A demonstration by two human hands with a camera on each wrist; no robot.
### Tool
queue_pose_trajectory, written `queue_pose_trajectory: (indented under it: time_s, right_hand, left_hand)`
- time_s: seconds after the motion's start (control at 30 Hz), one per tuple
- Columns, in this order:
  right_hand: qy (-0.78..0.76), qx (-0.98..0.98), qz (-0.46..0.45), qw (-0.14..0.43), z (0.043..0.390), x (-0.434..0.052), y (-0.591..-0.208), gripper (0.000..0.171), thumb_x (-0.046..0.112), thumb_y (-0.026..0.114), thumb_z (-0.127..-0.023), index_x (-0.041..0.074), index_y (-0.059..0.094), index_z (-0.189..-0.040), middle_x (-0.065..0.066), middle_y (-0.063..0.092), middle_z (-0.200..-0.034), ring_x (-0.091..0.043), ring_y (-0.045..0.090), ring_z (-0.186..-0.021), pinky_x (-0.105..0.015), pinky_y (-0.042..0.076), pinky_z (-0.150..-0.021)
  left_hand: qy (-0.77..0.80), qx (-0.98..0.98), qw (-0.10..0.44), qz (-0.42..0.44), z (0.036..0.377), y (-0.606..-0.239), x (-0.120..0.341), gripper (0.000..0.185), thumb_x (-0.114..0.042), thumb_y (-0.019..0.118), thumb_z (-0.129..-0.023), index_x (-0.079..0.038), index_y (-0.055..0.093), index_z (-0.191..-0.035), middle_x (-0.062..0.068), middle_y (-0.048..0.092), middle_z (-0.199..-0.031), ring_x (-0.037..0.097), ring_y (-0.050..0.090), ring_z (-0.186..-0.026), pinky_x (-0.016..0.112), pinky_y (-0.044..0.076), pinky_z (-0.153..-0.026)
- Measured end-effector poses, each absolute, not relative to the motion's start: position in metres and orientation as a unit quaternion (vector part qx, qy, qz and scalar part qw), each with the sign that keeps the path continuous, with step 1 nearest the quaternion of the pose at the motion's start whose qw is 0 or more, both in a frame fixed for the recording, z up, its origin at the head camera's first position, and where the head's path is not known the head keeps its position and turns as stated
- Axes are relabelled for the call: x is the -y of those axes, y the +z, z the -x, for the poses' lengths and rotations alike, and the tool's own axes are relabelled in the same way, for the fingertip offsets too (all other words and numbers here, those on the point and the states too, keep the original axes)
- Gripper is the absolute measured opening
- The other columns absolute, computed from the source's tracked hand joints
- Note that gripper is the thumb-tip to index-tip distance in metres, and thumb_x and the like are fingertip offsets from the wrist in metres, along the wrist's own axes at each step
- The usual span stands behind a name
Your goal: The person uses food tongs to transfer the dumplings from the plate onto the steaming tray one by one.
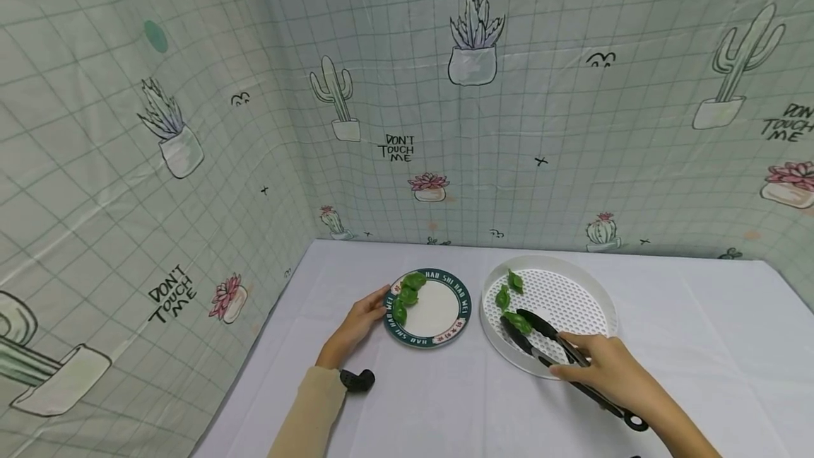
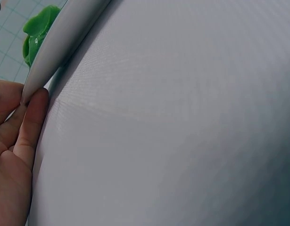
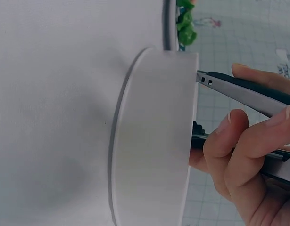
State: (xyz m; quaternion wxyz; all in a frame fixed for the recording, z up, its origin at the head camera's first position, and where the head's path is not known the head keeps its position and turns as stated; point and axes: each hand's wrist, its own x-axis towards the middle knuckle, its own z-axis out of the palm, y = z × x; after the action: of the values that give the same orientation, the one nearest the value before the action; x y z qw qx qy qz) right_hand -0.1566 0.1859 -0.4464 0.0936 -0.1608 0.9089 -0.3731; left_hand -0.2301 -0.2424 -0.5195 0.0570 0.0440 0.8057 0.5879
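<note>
My left hand [image 1: 358, 320] pinches the left rim of a white plate [image 1: 439, 309] with a green lettered border; the left wrist view shows thumb and fingers on both sides of its edge. Several glossy green leaf-like pieces [image 1: 409, 295] lie along the plate's left side. To the right stands a round white tray [image 1: 610, 299] with a perforated bottom. My right hand [image 1: 604, 366] grips black-tipped tongs [image 1: 537, 324] over its front part. One green piece [image 1: 518, 321] is between the tong tips; whether both tips touch it, I cannot tell. Two more green pieces [image 1: 503, 297] lie behind it.
A white cloth covers the table [image 1: 432, 401]. Patterned fabric [image 1: 483, 133] hangs behind and along the left side. A black device [image 1: 358, 380] sits at my left wrist. Plate and tray stand side by side with a narrow gap.
</note>
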Motion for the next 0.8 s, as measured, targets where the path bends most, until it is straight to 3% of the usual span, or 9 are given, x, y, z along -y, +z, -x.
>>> queue_pose_trajectory:
  time_s: [0.13, 0.2, 0.23, 0.33, 0.43, 0.53, 0.63, 0.7, 0.8]
  right_hand:
    - [-0.368, -0.912, 0.151, 0.096, 0.154, -0.186, -0.447, 0.075, 0.036, 0.080, -0.083, -0.016, 0.055, -0.131, -0.018, 0.066, -0.081, -0.011, 0.039, -0.054, -0.029, 0.043, -0.055]
    - [-0.363, -0.915, 0.150, 0.092, 0.153, -0.186, -0.446, 0.075, 0.036, 0.081, -0.082, -0.016, 0.056, -0.130, -0.031, 0.068, -0.101, -0.019, 0.057, -0.067, -0.033, 0.049, -0.059]
    - [-0.362, -0.916, 0.148, 0.091, 0.152, -0.185, -0.446, 0.075, 0.037, 0.081, -0.082, -0.016, 0.057, -0.130, -0.033, 0.067, -0.103, -0.023, 0.062, -0.076, -0.035, 0.051, -0.061]
    - [-0.358, -0.919, 0.146, 0.082, 0.149, -0.185, -0.446, 0.075, 0.037, 0.082, -0.081, -0.015, 0.058, -0.129, -0.036, 0.063, -0.115, -0.027, 0.064, -0.085, -0.036, 0.052, -0.063]
    - [-0.354, -0.921, 0.145, 0.077, 0.147, -0.185, -0.446, 0.075, 0.038, 0.081, -0.081, -0.014, 0.058, -0.130, -0.035, 0.063, -0.116, -0.021, 0.056, -0.074, -0.034, 0.048, -0.061]
    - [-0.354, -0.921, 0.144, 0.075, 0.144, -0.184, -0.445, 0.075, 0.038, 0.080, -0.082, -0.013, 0.057, -0.132, -0.029, 0.068, -0.099, -0.016, 0.046, -0.063, -0.030, 0.043, -0.057]
    - [-0.362, -0.918, 0.142, 0.073, 0.140, -0.184, -0.443, 0.074, 0.038, 0.080, -0.083, -0.011, 0.056, -0.134, -0.006, 0.056, -0.066, -0.011, 0.036, -0.053, -0.026, 0.039, -0.050]
    - [-0.366, -0.917, 0.140, 0.069, 0.137, -0.184, -0.442, 0.074, 0.038, 0.080, -0.083, -0.010, 0.056, -0.135, 0.005, 0.039, -0.059, -0.008, 0.031, -0.050, -0.025, 0.037, -0.048]
    - [-0.366, -0.919, 0.139, 0.052, 0.134, -0.183, -0.439, 0.073, 0.037, 0.081, -0.082, -0.008, 0.057, -0.135, 0.007, 0.032, -0.060, -0.006, 0.029, -0.050, -0.025, 0.037, -0.046]
  left_hand:
    - [0.590, -0.804, 0.061, -0.043, 0.232, -0.527, 0.246, 0.050, 0.001, 0.047, -0.101, 0.005, 0.038, -0.150, 0.022, 0.037, -0.154, 0.037, 0.028, -0.145, 0.052, 0.020, -0.119]
    - [0.591, -0.803, 0.060, -0.041, 0.232, -0.528, 0.247, 0.050, 0.001, 0.048, -0.101, 0.005, 0.038, -0.150, 0.022, 0.037, -0.154, 0.038, 0.028, -0.145, 0.052, 0.020, -0.119]
    - [0.593, -0.802, 0.060, -0.041, 0.232, -0.528, 0.247, 0.050, 0.002, 0.048, -0.100, 0.005, 0.038, -0.150, 0.022, 0.037, -0.154, 0.038, 0.028, -0.145, 0.052, 0.020, -0.119]
    - [0.596, -0.799, 0.061, -0.042, 0.231, -0.527, 0.248, 0.050, 0.002, 0.048, -0.100, 0.005, 0.039, -0.150, 0.022, 0.038, -0.153, 0.037, 0.029, -0.145, 0.052, 0.020, -0.119]
    - [0.596, -0.799, 0.065, -0.044, 0.231, -0.526, 0.249, 0.051, 0.001, 0.048, -0.101, 0.004, 0.038, -0.150, 0.022, 0.040, -0.152, 0.037, 0.031, -0.144, 0.051, 0.020, -0.118]
    - [0.597, -0.797, 0.074, -0.046, 0.230, -0.525, 0.251, 0.051, 0.001, 0.048, -0.101, 0.003, 0.037, -0.151, 0.022, 0.041, -0.152, 0.036, 0.032, -0.144, 0.050, 0.021, -0.119]
    - [0.594, -0.799, 0.077, -0.053, 0.229, -0.525, 0.252, 0.051, 0.001, 0.047, -0.101, 0.004, 0.037, -0.151, 0.023, 0.040, -0.152, 0.037, 0.032, -0.144, 0.051, 0.021, -0.118]
    - [0.593, -0.799, 0.080, -0.054, 0.229, -0.524, 0.252, 0.051, 0.000, 0.046, -0.102, 0.003, 0.036, -0.151, 0.023, 0.039, -0.153, 0.037, 0.031, -0.144, 0.051, 0.021, -0.118]
    - [0.592, -0.800, 0.080, -0.057, 0.229, -0.524, 0.253, 0.051, 0.000, 0.046, -0.102, 0.004, 0.036, -0.151, 0.023, 0.039, -0.153, 0.037, 0.031, -0.144, 0.051, 0.021, -0.118]
